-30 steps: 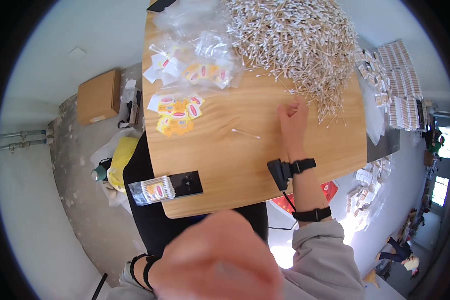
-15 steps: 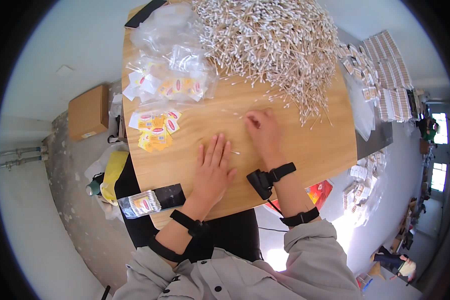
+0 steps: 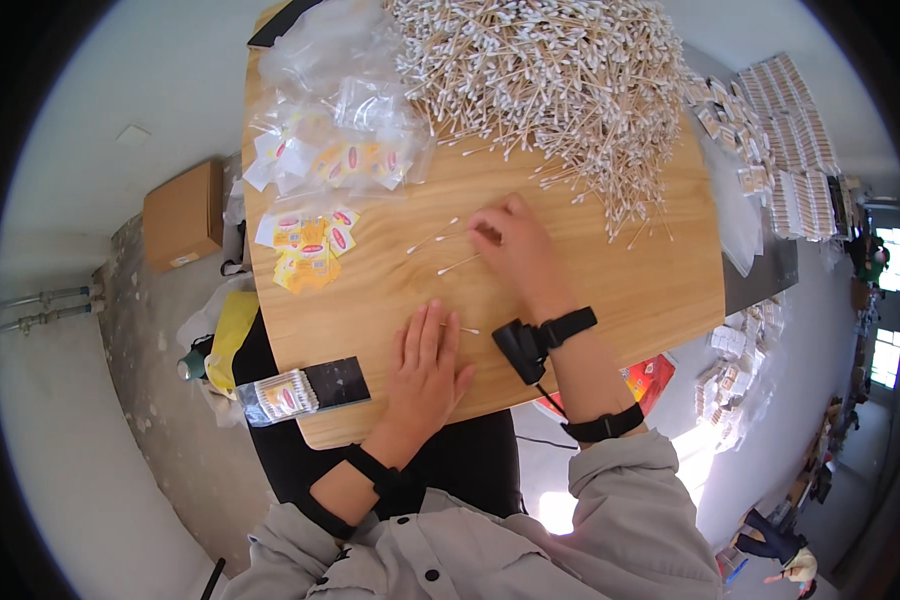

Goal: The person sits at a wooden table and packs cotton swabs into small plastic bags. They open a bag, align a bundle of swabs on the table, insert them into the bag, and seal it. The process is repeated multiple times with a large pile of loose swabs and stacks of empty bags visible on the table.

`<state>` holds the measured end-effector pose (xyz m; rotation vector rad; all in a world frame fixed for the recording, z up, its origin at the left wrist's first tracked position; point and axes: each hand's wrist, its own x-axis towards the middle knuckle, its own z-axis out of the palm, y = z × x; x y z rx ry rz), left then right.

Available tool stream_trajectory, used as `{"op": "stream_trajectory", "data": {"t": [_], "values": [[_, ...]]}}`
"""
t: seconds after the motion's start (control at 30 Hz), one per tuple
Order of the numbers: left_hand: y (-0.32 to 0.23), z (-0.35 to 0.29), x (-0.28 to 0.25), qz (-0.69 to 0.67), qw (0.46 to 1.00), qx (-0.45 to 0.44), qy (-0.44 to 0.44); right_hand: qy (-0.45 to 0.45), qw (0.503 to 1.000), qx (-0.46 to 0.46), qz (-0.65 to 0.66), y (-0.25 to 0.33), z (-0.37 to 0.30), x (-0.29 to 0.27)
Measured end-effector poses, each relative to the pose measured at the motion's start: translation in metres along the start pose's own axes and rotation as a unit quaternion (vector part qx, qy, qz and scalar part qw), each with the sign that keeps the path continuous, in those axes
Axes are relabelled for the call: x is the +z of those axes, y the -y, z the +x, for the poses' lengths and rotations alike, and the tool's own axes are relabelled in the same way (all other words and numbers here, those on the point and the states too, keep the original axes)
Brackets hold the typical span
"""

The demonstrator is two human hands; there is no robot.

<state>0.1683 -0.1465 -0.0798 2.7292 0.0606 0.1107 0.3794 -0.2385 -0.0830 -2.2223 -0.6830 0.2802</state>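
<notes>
My left hand (image 3: 426, 362) lies flat on the wooden table, fingers extended. A cotton swab (image 3: 462, 329) pokes out from beside its fingers, partly hidden. Farther ahead, my right hand (image 3: 515, 248) is closed, thumb and fingers curled together. One cotton swab (image 3: 458, 265) runs up to its fingertips, with another just above; their ends are hidden by the hand. A loose cotton swab (image 3: 430, 236) lies slightly left of these. Beyond, a large heap of cotton swabs (image 3: 560, 80) covers the far table.
Yellow and white cards (image 3: 308, 245) lie at the left, below clear plastic bags (image 3: 340, 80). A packed bag of swabs (image 3: 280, 395) rests by a black block (image 3: 340, 385) on the near left corner. A cardboard box (image 3: 183, 215) stands on the floor; stacked packs (image 3: 790, 130) are right.
My right hand has shifted slightly left, and several swabs now show beside its fingers. The left hand stays flat, sitting a little lower in the picture.
</notes>
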Motion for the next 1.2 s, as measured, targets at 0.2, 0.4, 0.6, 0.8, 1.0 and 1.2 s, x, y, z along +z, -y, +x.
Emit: {"op": "stream_trajectory", "data": {"t": [0.2, 0.4, 0.6, 0.8, 1.0, 1.2], "values": [[0.006, 0.04, 0.007, -0.01, 0.994, -0.095, -0.06, -0.043, 0.994, 0.01, 0.1, 0.007, -0.033, 0.005], [0.006, 0.046, 0.007, 0.056, 0.997, -0.051, -0.03, -0.31, 0.932, 0.06, -0.177, -0.041, 0.017, -0.033], [0.011, 0.082, 0.002, 0.018, 0.997, -0.067, -0.043, -0.206, 0.969, 0.088, -0.103, -0.035, 0.029, -0.029], [0.017, 0.058, 0.007, 0.022, 1.0, -0.005, 0.01, -0.178, 0.983, -0.007, -0.049, -0.022, -0.013, -0.004], [0.015, 0.023, -0.003, 0.001, 0.999, 0.043, 0.031, -0.016, 0.992, -0.014, 0.128, 0.007, -0.024, 0.005], [0.011, 0.015, -0.007, -0.006, 1.0, 0.015, 0.003, 0.047, 0.998, -0.019, 0.044, 0.018, -0.003, 0.023]]}}
